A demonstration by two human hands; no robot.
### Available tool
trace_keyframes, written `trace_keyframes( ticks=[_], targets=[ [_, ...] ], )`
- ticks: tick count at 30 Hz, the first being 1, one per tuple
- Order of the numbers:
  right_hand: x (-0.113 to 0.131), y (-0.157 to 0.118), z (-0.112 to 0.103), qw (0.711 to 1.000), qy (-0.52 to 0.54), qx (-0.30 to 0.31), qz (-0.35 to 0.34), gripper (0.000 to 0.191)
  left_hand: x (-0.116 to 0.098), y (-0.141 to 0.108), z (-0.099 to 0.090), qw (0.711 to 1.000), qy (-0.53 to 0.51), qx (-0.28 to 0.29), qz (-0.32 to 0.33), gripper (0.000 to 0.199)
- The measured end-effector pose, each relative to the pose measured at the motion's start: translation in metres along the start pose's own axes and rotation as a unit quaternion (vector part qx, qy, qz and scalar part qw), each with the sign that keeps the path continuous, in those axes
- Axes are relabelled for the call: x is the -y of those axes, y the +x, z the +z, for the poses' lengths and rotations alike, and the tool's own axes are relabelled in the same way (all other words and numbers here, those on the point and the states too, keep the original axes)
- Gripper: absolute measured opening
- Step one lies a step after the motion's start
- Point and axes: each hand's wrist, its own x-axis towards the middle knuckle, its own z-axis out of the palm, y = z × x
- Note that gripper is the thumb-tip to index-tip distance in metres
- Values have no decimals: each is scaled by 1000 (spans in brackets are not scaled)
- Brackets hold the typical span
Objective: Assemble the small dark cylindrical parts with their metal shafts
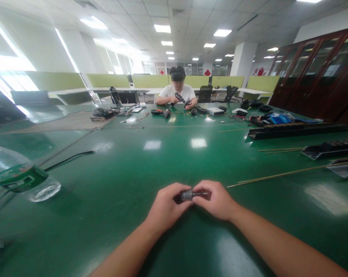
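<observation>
Just above the green table [127, 219], my two hands meet around a small grey cylindrical part [187, 195], which lies crosswise with a thin dark shaft [199, 194] on its right. My left hand [167, 204] wraps its thumb and fingers about the thicker, cylinder end. On the shaft side, my right hand [216, 200] pinches with thumb and fingers. Fingers cover parts of both ends, so the exact kind of the piece cannot be made out.
A clear plastic bottle [26, 181] with a green label lies at left, near a black cable [70, 158]. Thin brass-coloured rods [278, 175] and black channels [292, 131] lie at right. Across the table a person [176, 90] holds a power drill [179, 97]; another drill [161, 112] lies nearby.
</observation>
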Motion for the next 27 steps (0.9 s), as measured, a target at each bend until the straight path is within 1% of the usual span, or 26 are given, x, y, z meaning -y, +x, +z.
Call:
trace_keyframes(
  ticks=[10,27],
  targets=[
    [1,0,-1,1000,-3,5,14,9,-1,0,2,1000,1,-12,-22,21],
    [-1,2,-4,1000,8,14,2,9,0,0,1,998,-5,-20,-54,25]
  ],
)
